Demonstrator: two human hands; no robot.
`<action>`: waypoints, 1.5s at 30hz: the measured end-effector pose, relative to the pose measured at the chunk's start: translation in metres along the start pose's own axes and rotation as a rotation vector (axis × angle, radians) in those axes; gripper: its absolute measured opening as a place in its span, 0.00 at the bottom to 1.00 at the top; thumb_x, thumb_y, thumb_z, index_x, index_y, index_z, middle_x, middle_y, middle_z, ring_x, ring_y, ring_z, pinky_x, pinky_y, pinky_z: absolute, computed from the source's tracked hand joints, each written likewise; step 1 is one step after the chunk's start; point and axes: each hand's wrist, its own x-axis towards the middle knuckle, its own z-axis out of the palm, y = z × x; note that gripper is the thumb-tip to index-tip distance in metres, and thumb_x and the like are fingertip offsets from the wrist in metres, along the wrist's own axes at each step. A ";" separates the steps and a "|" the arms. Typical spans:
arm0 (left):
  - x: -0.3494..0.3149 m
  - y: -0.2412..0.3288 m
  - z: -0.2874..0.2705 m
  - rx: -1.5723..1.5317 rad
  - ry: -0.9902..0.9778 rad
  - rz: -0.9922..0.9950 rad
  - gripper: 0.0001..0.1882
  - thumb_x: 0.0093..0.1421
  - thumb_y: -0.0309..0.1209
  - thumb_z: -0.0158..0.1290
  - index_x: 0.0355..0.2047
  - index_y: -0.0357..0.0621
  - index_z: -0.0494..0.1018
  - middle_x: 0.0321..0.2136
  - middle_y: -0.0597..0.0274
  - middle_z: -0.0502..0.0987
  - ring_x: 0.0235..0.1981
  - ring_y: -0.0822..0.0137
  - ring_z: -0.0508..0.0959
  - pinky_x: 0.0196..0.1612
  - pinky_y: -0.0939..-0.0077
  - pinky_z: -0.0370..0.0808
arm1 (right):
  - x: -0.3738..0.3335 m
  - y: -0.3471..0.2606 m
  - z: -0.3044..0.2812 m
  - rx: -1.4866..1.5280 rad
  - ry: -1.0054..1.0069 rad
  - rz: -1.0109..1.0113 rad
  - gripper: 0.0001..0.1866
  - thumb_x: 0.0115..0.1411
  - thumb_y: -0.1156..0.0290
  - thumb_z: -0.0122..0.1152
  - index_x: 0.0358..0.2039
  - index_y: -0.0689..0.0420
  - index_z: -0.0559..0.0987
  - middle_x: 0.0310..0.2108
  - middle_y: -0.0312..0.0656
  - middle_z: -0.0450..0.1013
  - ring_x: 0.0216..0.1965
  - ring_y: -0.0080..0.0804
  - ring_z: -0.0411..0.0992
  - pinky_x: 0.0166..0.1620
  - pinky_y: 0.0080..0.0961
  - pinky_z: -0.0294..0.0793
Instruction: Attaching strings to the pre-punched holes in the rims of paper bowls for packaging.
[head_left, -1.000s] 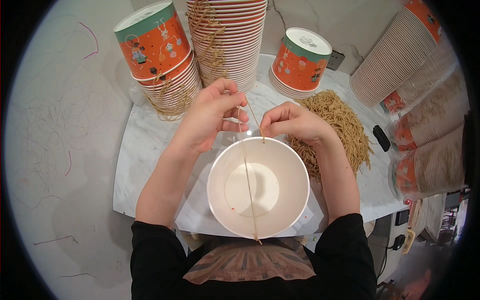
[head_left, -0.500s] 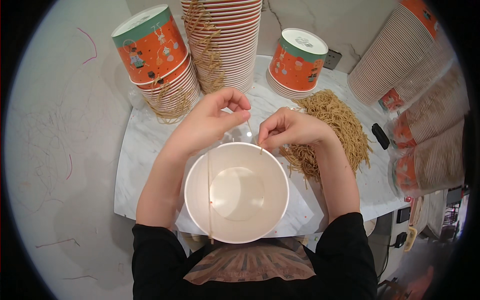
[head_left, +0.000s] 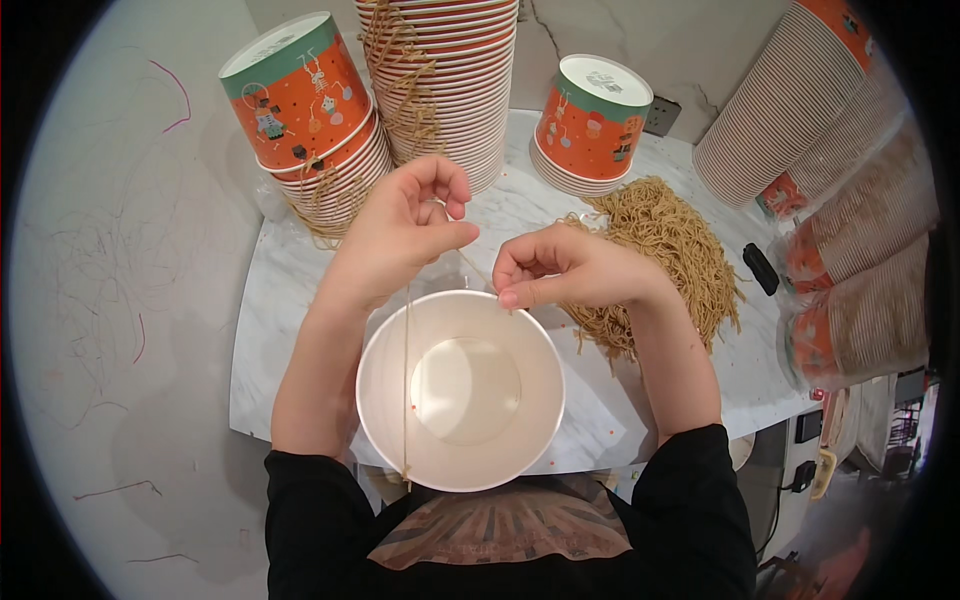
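A white-lined paper bucket sits in front of me with its mouth up, against the table's near edge. A thin tan cord stretches across the left part of its mouth, knotted end at the near rim. My left hand is above the far left rim, fingers curled, thumb stretched out; a strand runs from under it to my right hand. My right hand pinches that strand at the far right rim, thumb on the rim. The exact grip of my left fingers is partly hidden.
A heap of tan cords lies right of my right hand. Stacked orange-and-green buckets, a tall bucket stack draped with cords, and a short stack stand behind. Wrapped bucket stacks and a black marker-like object are at right.
Both hands have moved left, the right one also slightly nearer me. The bucket has shifted a little left. My left thumb and forefinger have parted.
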 end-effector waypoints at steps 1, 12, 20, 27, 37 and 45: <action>0.002 -0.004 -0.003 -0.011 -0.030 0.026 0.16 0.54 0.21 0.66 0.40 0.45 0.72 0.30 0.77 0.70 0.20 0.91 0.61 0.21 0.91 0.55 | 0.000 0.001 0.000 -0.013 -0.016 0.023 0.12 0.65 0.63 0.66 0.36 0.59 0.81 0.30 0.27 0.76 0.31 0.12 0.70 0.38 0.15 0.70; -0.013 0.028 -0.031 0.631 -0.415 -0.004 0.18 0.50 0.33 0.69 0.41 0.44 0.79 0.28 0.73 0.77 0.22 0.81 0.63 0.25 0.83 0.60 | -0.016 -0.007 -0.015 -0.409 0.541 0.072 0.11 0.64 0.66 0.64 0.36 0.63 0.81 0.27 0.38 0.77 0.29 0.25 0.74 0.36 0.25 0.73; -0.028 0.032 -0.070 0.695 -0.172 -0.033 0.11 0.50 0.26 0.62 0.35 0.38 0.80 0.26 0.71 0.76 0.29 0.81 0.71 0.30 0.83 0.66 | -0.027 0.022 -0.073 -1.137 1.314 -0.287 0.19 0.59 0.70 0.67 0.52 0.56 0.79 0.50 0.49 0.73 0.52 0.47 0.71 0.53 0.40 0.73; -0.062 0.024 -0.171 0.787 0.262 -0.068 0.10 0.49 0.24 0.61 0.34 0.39 0.81 0.26 0.71 0.75 0.30 0.78 0.71 0.34 0.81 0.67 | 0.002 0.023 -0.108 -1.254 1.325 -0.330 0.20 0.57 0.72 0.67 0.52 0.54 0.80 0.50 0.45 0.74 0.52 0.47 0.71 0.53 0.39 0.74; -0.097 -0.004 -0.246 0.733 0.596 -0.213 0.11 0.55 0.22 0.60 0.40 0.41 0.78 0.27 0.71 0.72 0.30 0.76 0.72 0.36 0.79 0.70 | 0.011 0.006 -0.154 -1.205 1.328 -0.107 0.07 0.53 0.75 0.66 0.34 0.55 0.81 0.37 0.41 0.76 0.44 0.44 0.76 0.45 0.42 0.76; -0.101 -0.006 -0.253 0.627 0.677 -0.237 0.16 0.63 0.36 0.61 0.47 0.40 0.77 0.35 0.63 0.78 0.35 0.72 0.76 0.37 0.76 0.73 | -0.003 -0.016 -0.148 -1.114 1.348 -0.217 0.06 0.55 0.74 0.66 0.35 0.58 0.80 0.36 0.43 0.76 0.42 0.44 0.75 0.46 0.40 0.74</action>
